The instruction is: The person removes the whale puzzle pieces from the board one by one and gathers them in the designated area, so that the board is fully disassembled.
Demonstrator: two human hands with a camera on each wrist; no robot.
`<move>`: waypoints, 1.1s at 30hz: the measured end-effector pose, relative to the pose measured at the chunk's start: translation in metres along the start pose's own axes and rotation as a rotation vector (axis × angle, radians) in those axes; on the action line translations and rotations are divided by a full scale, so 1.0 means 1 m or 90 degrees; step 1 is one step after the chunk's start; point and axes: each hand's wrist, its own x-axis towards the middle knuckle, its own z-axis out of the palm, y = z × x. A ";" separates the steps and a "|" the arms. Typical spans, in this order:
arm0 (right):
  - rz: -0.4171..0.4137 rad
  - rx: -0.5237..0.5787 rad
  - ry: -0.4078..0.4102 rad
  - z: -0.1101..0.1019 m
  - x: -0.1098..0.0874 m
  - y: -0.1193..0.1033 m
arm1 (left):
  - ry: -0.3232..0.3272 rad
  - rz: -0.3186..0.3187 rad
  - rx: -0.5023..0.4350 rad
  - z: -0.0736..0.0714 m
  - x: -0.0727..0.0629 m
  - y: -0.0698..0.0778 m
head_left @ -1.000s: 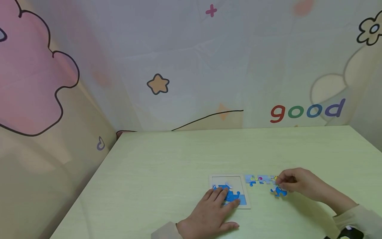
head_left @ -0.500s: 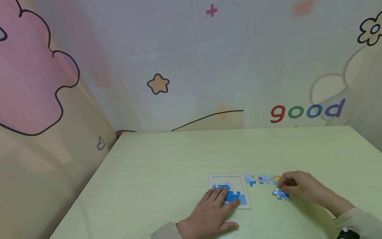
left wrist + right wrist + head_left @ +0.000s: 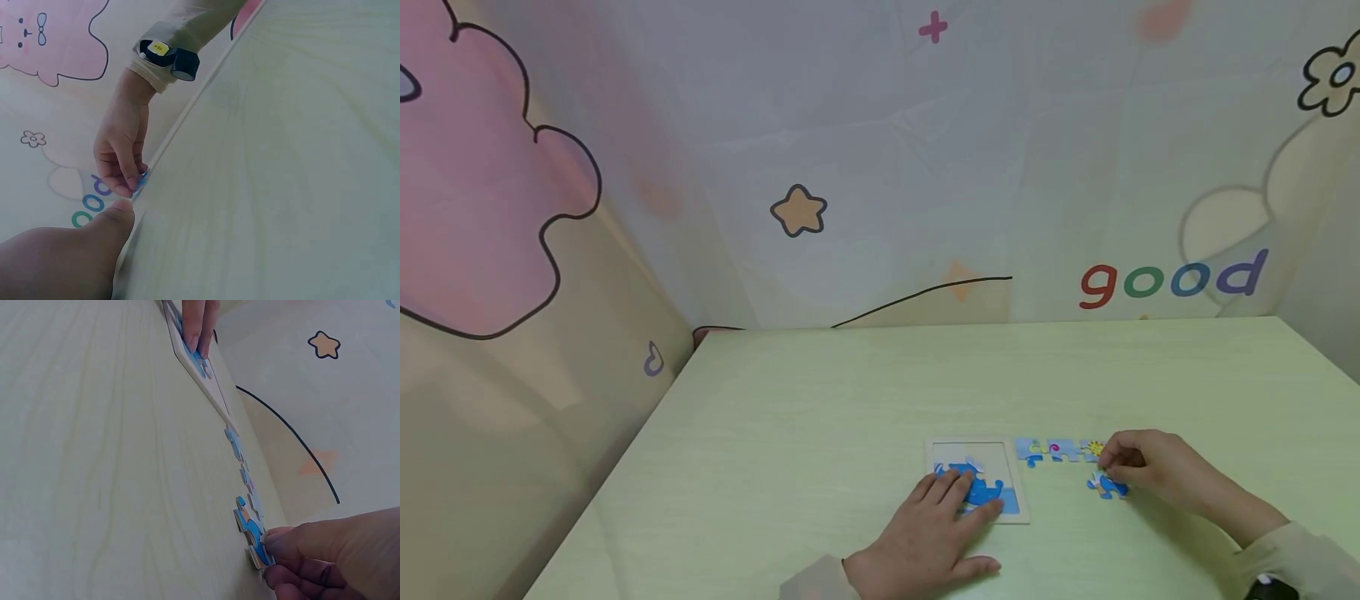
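Note:
My left hand (image 3: pixel 928 529) lies with spread fingers on a square puzzle board (image 3: pixel 1017 467) with a pale frame. Blue pieces (image 3: pixel 988 493) fill the lower part of that board; some are hidden under the fingers. Right of the board, my right hand (image 3: pixel 1165 471) pinches a blue jigsaw piece (image 3: pixel 1107 486) between thumb and fingertips. The right wrist view shows this same jigsaw piece (image 3: pixel 251 531) tilted, close to the tabletop. Behind it sit several loose pieces (image 3: pixel 1062 451) in a row, one printed with a yellow sun. In the left wrist view the right hand (image 3: pixel 122 147) appears across the table.
The pale green wood-grain table (image 3: pixel 820 417) carries the board and pieces. At its back stands a printed cloth wall (image 3: pixel 880 167) with a star and the word "good". A dark wrist strap (image 3: pixel 169 57) sits on the right sleeve.
My right hand has shifted slightly right and toward me, and the pinched jigsaw piece has turned in its fingers. The sun piece shows more. My left hand has stayed still.

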 end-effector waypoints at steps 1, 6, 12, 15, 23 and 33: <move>0.005 -0.005 0.002 0.000 0.000 0.000 | 0.001 0.001 0.000 0.000 0.000 0.000; 0.035 -0.026 0.010 0.000 -0.001 -0.001 | 0.012 0.005 0.005 0.001 0.000 0.001; 0.052 -0.030 0.028 -0.004 -0.001 -0.003 | 0.017 -0.001 -0.013 -0.002 0.001 0.001; 0.039 -0.028 0.046 -0.006 -0.002 -0.007 | 0.010 -0.010 -0.031 -0.003 0.002 0.001; 0.005 -0.009 0.079 -0.009 0.002 -0.023 | 0.006 -0.021 -0.046 -0.004 -0.001 0.000; 0.003 0.025 0.083 -0.005 0.012 -0.045 | -0.015 -0.019 -0.025 -0.012 -0.004 -0.001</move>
